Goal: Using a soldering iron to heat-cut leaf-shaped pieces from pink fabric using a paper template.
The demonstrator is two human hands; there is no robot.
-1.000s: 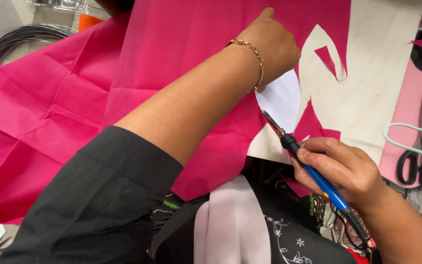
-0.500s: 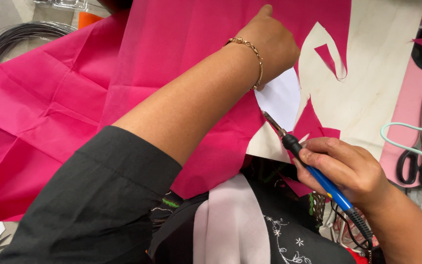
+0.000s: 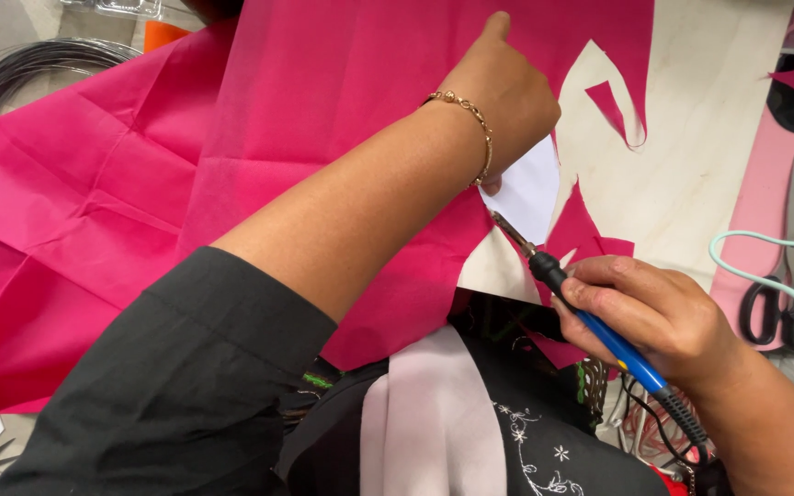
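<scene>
A large sheet of bright pink fabric point(image 3: 232, 156) lies across a pale wooden board point(image 3: 700, 156). My left hand point(image 3: 507, 87), with a gold bracelet at the wrist, presses down on the fabric over a white paper template point(image 3: 527, 188). My right hand point(image 3: 659, 312) grips a blue-handled hot-tip cutting tool point(image 3: 590, 308). Its metal tip touches the fabric edge beside the template, just below my left wrist. Curved cut-outs show in the fabric to the right of my left hand.
Black-handled scissors point(image 3: 783, 266) and a pale green cord point(image 3: 765, 271) lie on a pink sheet at the right edge. A coil of dark wire point(image 3: 20, 69) sits at the top left. The tool's black cable point(image 3: 686, 427) trails down by my lap.
My right hand and the tool have crept slightly left and up along the fabric edge. My left hand stays pressed in place.
</scene>
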